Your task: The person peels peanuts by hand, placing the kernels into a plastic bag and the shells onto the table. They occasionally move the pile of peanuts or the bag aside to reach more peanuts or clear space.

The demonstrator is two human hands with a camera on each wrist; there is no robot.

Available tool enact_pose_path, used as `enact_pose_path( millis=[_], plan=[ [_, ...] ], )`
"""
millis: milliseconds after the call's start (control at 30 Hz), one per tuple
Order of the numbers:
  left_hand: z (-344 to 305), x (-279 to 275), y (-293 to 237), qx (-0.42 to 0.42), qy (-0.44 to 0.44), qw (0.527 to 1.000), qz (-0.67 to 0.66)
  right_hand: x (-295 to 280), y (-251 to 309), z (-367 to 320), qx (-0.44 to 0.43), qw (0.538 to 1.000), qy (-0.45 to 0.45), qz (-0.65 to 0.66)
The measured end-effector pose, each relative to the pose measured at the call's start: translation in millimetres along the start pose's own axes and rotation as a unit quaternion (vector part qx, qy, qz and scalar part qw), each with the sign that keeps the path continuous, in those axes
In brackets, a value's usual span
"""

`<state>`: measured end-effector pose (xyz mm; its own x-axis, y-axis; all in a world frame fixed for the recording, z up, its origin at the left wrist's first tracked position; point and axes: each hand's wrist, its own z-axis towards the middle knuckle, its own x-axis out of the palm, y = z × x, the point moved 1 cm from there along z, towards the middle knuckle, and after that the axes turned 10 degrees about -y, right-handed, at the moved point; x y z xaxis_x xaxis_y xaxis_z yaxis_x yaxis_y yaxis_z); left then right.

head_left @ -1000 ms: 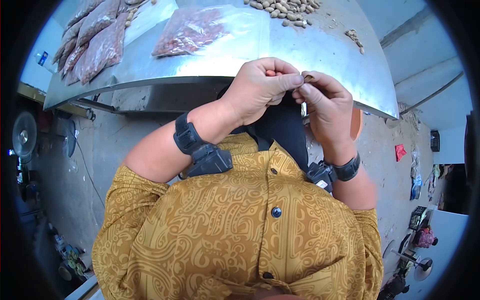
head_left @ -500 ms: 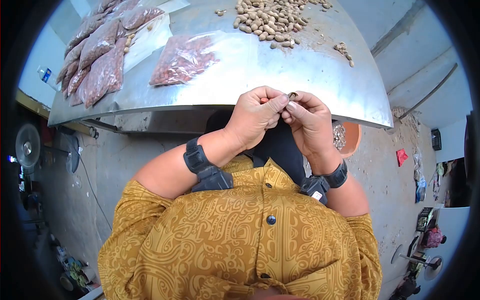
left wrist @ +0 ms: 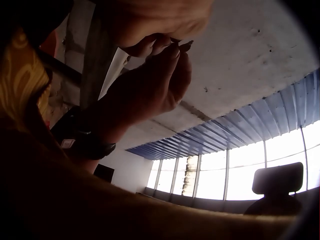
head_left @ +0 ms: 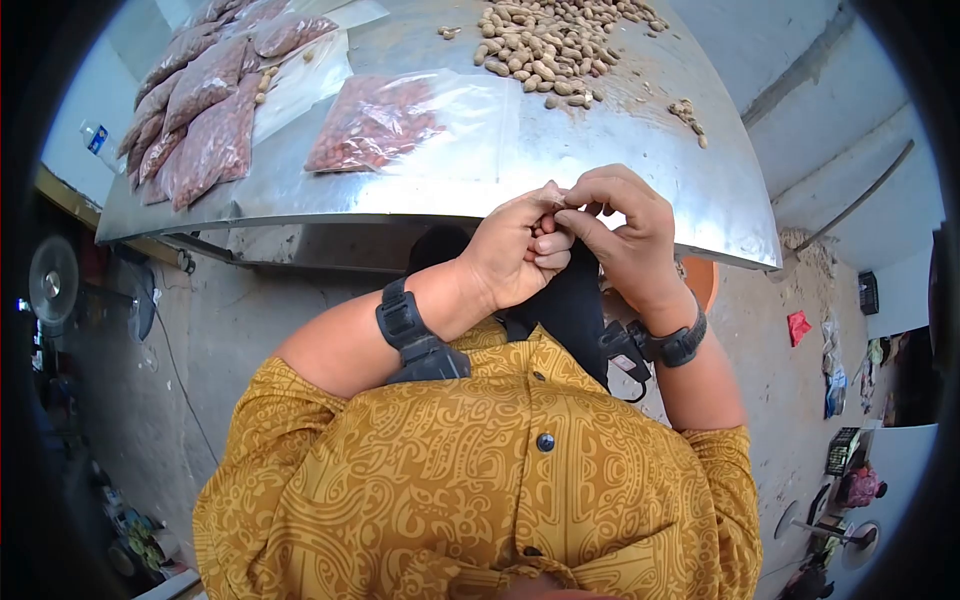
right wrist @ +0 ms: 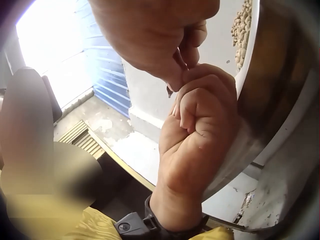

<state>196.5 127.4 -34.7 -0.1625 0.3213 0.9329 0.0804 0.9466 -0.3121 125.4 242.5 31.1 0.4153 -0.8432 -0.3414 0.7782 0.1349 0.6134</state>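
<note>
Both hands meet just off the near edge of the metal table. My left hand (head_left: 512, 245) has its fingers curled in and its thumb on top, holding a peanut that its fingers mostly hide. My right hand (head_left: 640, 240) arches over from the right, thumb and fingertips pinching at the same peanut. A brown bit of peanut shell (left wrist: 186, 46) sticks out at the fingertips in the left wrist view. From the right wrist view, a dark shell tip (right wrist: 169, 92) pokes out below the right hand's fingers.
On the metal table (head_left: 600, 140) lie a heap of unshelled peanuts (head_left: 545, 50), a small pile of shell bits (head_left: 686, 115), a part-filled bag of red kernels (head_left: 375, 125) and several filled bags (head_left: 205, 90). An orange tub (head_left: 703, 280) stands beneath the right hand. Fans stand at both sides.
A curved shell piece seen between the fingertips half a second ago is now mostly hidden. The right hand has lifted its knuckles and turned more over the left. The view has tilted to show more table.
</note>
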Motion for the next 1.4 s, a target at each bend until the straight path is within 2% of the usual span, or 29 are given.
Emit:
enact_pose_path(
  millis=[133,233,267,333,400,433,467,500,533,600,667,700,767,833,933,1067,1133,1167,1267,1333,1400],
  plan=[
    [-3.3,1.6,-1.9,-0.003,-0.010,1.000,-0.008,-1.7,-11.7,3.3,0.075,0.997,0.021,0.024],
    [-8.0,5.8,-6.5,-0.004,-0.021,1.000,-0.019,-8.3,-17.0,11.0,0.105,0.993,-0.056,0.001],
    [-8.4,3.6,-7.7,0.001,-0.019,1.000,-0.022,-14.1,-26.7,14.9,0.090,0.992,-0.083,-0.017],
    [-7.7,-0.7,-8.9,0.008,-0.010,0.999,-0.030,-32.0,-44.2,29.6,0.051,0.984,-0.106,-0.133],
    [-6.9,-3.6,-8.7,0.008,0.003,0.999,-0.041,-49.1,-62.1,41.0,-0.092,0.930,-0.152,-0.323],
    [-6.1,-3.1,-10.0,0.014,0.001,0.999,-0.041,-49.7,-56.5,39.7,-0.026,0.945,-0.139,-0.296],
    [-5.1,-2.3,-11.4,0.020,-0.001,0.999,-0.041,-43.9,-52.6,34.7,0.067,0.979,-0.151,-0.121],
    [-5.0,-2.0,-12.2,0.026,-0.003,0.999,-0.042,-31.2,-46.3,26.8,0.159,0.973,-0.158,0.061],
    [-4.3,-0.5,-13.8,0.041,0.005,0.998,-0.041,-16.5,-37.6,17.8,0.243,0.926,-0.159,0.240],
    [0.4,9.3,-20.5,0.071,0.025,0.997,-0.033,15.8,-8.3,-1.7,0.374,0.801,-0.173,0.435],
    [3.7,29.1,-29.3,0.156,0.021,0.987,0.018,36.0,-0.9,-11.3,0.366,0.743,-0.090,0.553],
    [7.4,37.6,-31.3,0.209,-0.002,0.975,0.074,44.4,-9.6,-12.8,0.368,0.703,-0.084,0.602],
    [15.4,51.1,-35.3,0.303,-0.035,0.931,0.201,53.6,-2.3,1.1,0.381,0.661,-0.162,0.626],
    [21.0,61.7,-40.2,0.382,-0.052,0.859,0.338,56.9,2.5,16.9,0.396,0.617,-0.231,0.640],
    [23.3,65.3,-42.4,0.372,-0.041,0.827,0.420,62.9,-29.3,11.6,0.310,0.574,-0.170,0.738],
    [26.3,67.0,-46.1,0.360,-0.059,0.812,0.456,69.2,-34.7,11.9,0.393,0.561,-0.258,0.681],
    [25.1,68.5,-52.4,0.363,-0.037,0.819,0.444,69.2,-28.4,15.7,0.447,0.553,-0.286,0.642],
    [25.8,69.1,-55.7,0.364,-0.025,0.822,0.438,69.6,-28.9,15.6,0.438,0.547,-0.276,0.658],
    [31.4,72.4,-65.7,0.444,-0.002,0.780,0.440,69.6,-29.9,16.4,0.410,0.525,-0.246,0.704],
    [30.8,73.5,-67.6,0.441,-0.004,0.796,0.414,71.7,-30.0,17.3,0.396,0.507,-0.223,0.732],
    [32.8,72.0,-70.7,0.453,0.008,0.803,0.388,70.8,-27.3,17.2,0.405,0.512,-0.246,0.717]
  ],
)
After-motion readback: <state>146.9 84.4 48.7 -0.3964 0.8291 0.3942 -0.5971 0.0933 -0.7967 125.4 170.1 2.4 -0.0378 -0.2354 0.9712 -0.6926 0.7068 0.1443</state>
